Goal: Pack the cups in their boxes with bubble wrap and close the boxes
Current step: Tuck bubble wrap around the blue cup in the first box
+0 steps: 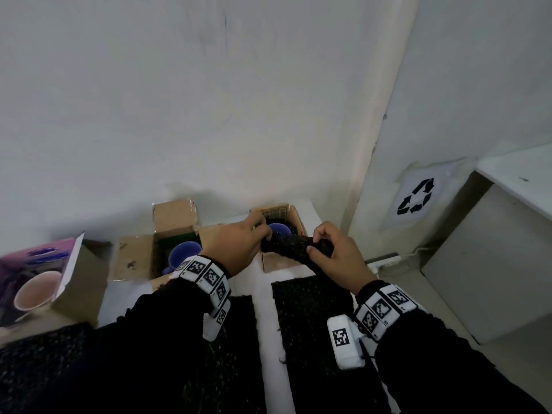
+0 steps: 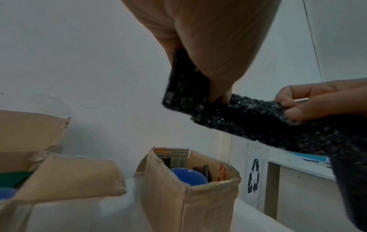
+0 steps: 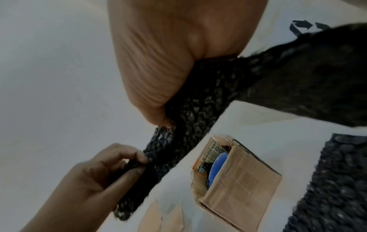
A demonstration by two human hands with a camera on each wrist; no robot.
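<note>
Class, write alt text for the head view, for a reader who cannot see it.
Both hands, left and right, pinch a strip of black bubble wrap above an open box holding a blue cup. More wrap lies on the table.

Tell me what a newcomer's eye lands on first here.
Both hands, the left hand and the right hand, pinch a strip of black bubble wrap just above the open cardboard box with a blue cup inside. At far left, a pink cup stands in a purple box.
</note>
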